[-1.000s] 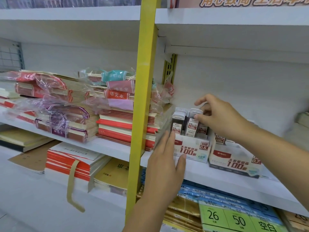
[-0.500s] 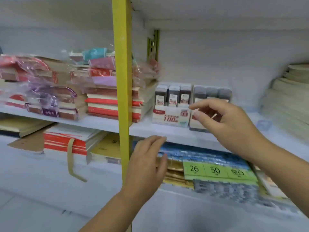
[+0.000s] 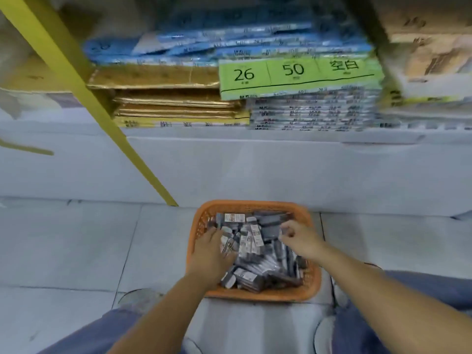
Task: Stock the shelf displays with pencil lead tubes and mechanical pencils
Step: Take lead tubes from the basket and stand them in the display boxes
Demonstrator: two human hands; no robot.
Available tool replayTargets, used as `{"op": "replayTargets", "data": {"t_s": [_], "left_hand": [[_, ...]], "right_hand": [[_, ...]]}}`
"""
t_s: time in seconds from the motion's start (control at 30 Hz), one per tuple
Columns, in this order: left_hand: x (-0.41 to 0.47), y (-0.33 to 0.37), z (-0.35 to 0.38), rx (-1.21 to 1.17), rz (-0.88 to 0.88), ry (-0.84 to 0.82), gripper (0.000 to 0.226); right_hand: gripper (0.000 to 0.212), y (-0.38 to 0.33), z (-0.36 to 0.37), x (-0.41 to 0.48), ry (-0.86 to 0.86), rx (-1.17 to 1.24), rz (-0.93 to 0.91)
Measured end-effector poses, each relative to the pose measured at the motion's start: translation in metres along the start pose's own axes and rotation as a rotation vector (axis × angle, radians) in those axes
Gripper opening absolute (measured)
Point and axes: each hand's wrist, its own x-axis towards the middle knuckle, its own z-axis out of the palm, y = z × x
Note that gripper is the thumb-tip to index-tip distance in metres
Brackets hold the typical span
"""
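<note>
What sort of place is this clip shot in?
Most likely a stationery shop aisle: white shelving with a yellow upright, stacked paper packs with a green label reading 26 and 50, and an orange basket of pencil lead tubes on the tiled floor.

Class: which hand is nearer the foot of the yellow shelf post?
Left. The left hand is in the orange basket's left half, below-right of the yellow post; the right hand is farther right.

One basket (image 3: 252,206), two hands (image 3: 209,254) (image 3: 302,242), one post (image 3: 95,103)

Yellow upright (image 3: 142,167), green label (image 3: 298,75), gold packs (image 3: 163,77)
</note>
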Motion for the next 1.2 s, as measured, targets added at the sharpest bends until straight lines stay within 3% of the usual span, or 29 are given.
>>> {"op": "replayTargets", "data": {"t_s": [0.17,0.37,0.53,0.67,0.8,0.9,1.0,1.2], "left_hand": [[0.005,-0.023,0.027,-0.224,-0.269,0.079,0.074],[0.019,-0.023,0.035,-0.096,-0.405,0.139,0.062],[0.025,-0.019,0.043,-0.142,-0.390,0.156,0.067],[0.033,-0.017,0.046,-0.324,-0.432,0.131,0.056],[0.036,-0.021,0.040,-0.534,-0.446,0.138,0.022],[0.032,-0.022,0.030,-0.647,-0.382,0.173,0.014],[0.022,-0.014,0.015,-0.750,-0.292,0.075,0.002],[-0.007,0.034,-0.036,-1.148,-0.099,-0.040,0.019]], "right_hand": [[0.044,-0.007,0.050,0.029,-0.019,0.136,0.048],[0.083,-0.033,0.088,0.052,0.082,-0.072,0.128],[0.053,-0.032,0.093,0.059,0.096,0.068,0.163],[0.032,-0.019,0.084,0.058,0.013,0.052,0.118],[0.032,-0.011,0.071,0.053,-0.001,0.166,0.124],[0.030,-0.011,0.056,0.042,0.027,0.277,0.129],[0.024,-0.024,0.035,0.021,0.008,0.483,0.100],[0.024,-0.080,-0.008,-0.035,0.071,0.655,-0.156]]}}
